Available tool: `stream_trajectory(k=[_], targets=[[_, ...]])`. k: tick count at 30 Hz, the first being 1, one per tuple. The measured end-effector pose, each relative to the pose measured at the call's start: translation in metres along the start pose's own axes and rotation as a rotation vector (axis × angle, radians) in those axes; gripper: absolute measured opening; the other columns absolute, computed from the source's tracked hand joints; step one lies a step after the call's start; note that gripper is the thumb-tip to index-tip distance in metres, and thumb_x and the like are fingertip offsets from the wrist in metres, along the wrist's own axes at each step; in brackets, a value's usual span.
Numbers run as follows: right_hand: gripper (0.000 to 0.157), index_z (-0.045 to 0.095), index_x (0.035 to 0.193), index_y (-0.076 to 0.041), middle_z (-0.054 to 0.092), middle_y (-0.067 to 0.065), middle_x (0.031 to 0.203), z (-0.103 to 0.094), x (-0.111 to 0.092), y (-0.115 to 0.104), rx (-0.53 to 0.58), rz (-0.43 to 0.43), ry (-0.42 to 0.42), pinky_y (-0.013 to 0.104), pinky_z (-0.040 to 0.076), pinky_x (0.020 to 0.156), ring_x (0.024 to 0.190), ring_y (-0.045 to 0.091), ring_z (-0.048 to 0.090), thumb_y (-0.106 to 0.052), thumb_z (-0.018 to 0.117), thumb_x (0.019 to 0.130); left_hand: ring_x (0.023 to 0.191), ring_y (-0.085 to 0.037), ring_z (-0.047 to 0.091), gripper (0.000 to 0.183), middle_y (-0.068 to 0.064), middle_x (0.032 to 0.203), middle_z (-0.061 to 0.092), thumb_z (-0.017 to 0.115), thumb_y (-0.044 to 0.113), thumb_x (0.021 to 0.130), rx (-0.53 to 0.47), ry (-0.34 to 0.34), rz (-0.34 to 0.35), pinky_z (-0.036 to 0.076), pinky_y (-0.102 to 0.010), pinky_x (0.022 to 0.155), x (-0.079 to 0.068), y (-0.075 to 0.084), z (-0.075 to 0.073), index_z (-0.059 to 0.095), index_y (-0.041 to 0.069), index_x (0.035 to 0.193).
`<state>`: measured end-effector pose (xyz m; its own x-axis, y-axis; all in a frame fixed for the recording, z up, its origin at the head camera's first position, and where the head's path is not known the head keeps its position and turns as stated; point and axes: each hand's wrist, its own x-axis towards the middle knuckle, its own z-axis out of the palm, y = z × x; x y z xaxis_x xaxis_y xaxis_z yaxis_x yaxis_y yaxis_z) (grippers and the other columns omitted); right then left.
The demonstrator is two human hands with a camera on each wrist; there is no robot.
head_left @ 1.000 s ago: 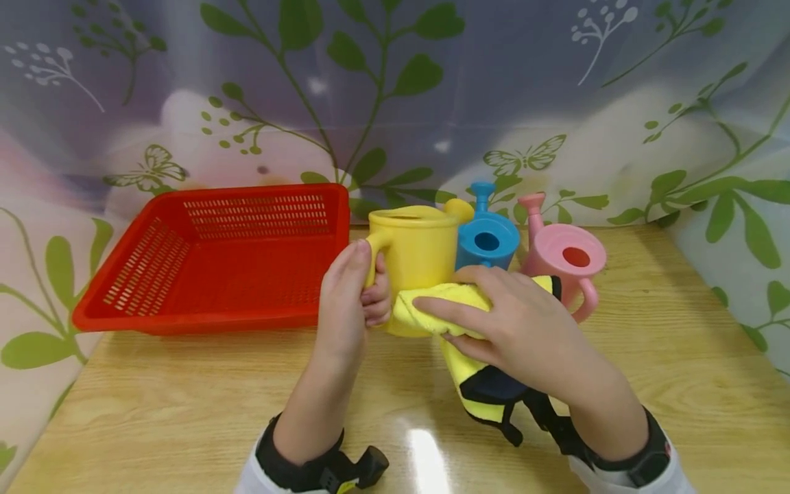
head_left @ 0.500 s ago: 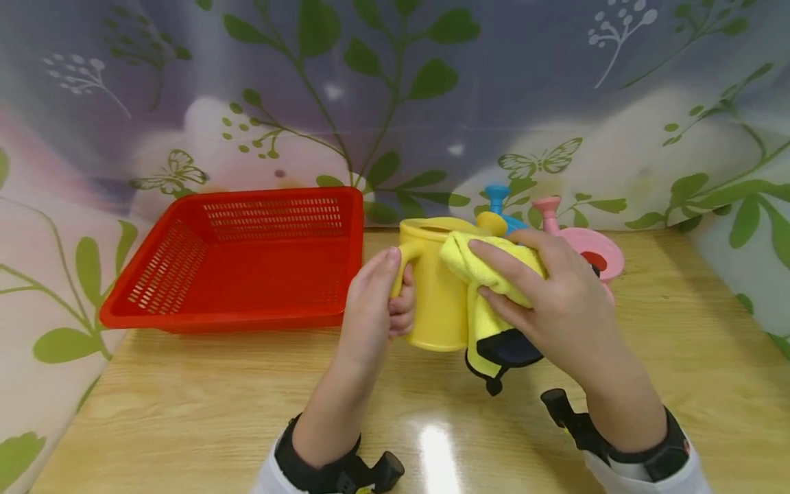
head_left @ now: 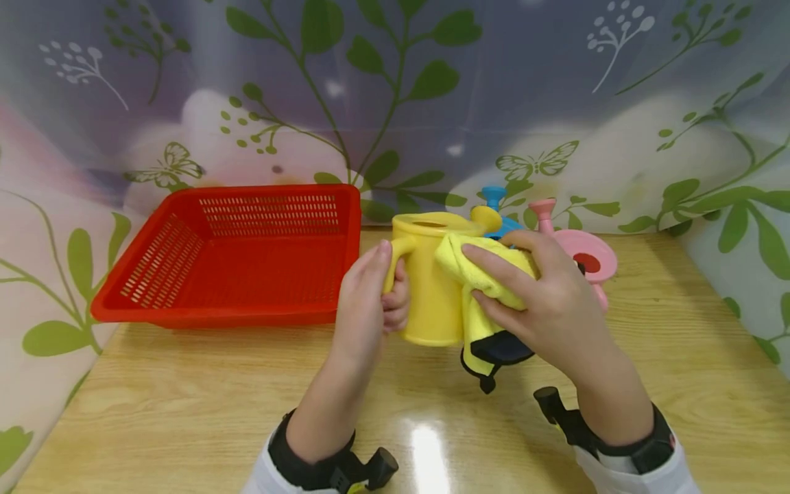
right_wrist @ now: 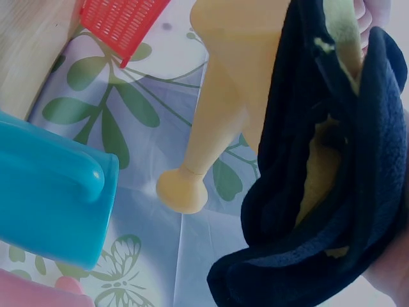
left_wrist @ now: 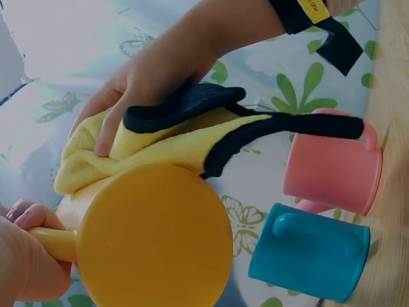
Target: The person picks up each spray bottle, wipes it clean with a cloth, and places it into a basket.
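Note:
My left hand grips the handle of a yellow watering can, its fingers curled through the loop. In the left wrist view the can's round base faces the camera, with the wood far to the side. A folded yellow cloth with dark blue edging is bunched in my right hand, which presses it against the can's side near the top. Loose dark folds of the cloth hang below the fingers and fill much of the right wrist view. The can's spout points toward the back.
Behind my right hand stand a blue watering can and a pink watering can, partly hidden in the head view. A red plastic basket sits at the left of the wooden table. A leaf-patterned curtain closes off the back.
My right hand has slid the cloth from low on the yellow can up its side. The can has tilted and lifted slightly while my left hand keeps the handle.

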<state>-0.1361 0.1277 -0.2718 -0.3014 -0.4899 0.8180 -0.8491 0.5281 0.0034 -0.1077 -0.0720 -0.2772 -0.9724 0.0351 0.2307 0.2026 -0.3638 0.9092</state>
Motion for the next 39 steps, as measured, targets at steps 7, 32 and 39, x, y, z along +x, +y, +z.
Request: stream_trajectory(k=[7, 32, 39], targets=[[0.031, 0.06, 0.116, -0.018, 0.052, 0.02, 0.095, 0.003, -0.001, 0.001, 0.021, -0.1, -0.097, 0.038, 0.046, 0.064, 0.079, 0.028, 0.048, -0.035, 0.051, 0.092, 0.04, -0.011, 0.016, 0.031, 0.007, 0.047, 0.023, 0.038, 0.033, 0.097, -0.036, 0.03, 0.021, 0.012, -0.023, 0.036, 0.003, 0.0, -0.004, 0.038, 0.01, 0.076], [0.067, 0.056, 0.121, -0.034, 0.054, 0.012, 0.109, -0.009, -0.007, -0.01, 0.093, -0.186, -0.449, 0.038, 0.044, 0.074, 0.097, 0.025, 0.049, -0.017, 0.083, 0.062, 0.038, -0.01, 0.017, 0.032, 0.008, 0.046, 0.025, 0.034, 0.034, 0.098, -0.055, 0.067, 0.067, 0.015, -0.022, 0.035, 0.006, 0.001, -0.007, 0.038, 0.012, 0.075], [0.066, 0.056, 0.121, -0.033, 0.054, 0.012, 0.109, -0.013, -0.006, -0.01, 0.085, -0.172, -0.448, 0.039, 0.044, 0.074, 0.097, 0.025, 0.05, -0.015, 0.081, 0.063, 0.038, -0.011, 0.018, 0.033, 0.008, 0.046, 0.025, 0.032, 0.035, 0.099, -0.048, 0.056, 0.045, 0.016, -0.022, 0.035, 0.005, 0.0, -0.007, 0.038, 0.012, 0.075]])
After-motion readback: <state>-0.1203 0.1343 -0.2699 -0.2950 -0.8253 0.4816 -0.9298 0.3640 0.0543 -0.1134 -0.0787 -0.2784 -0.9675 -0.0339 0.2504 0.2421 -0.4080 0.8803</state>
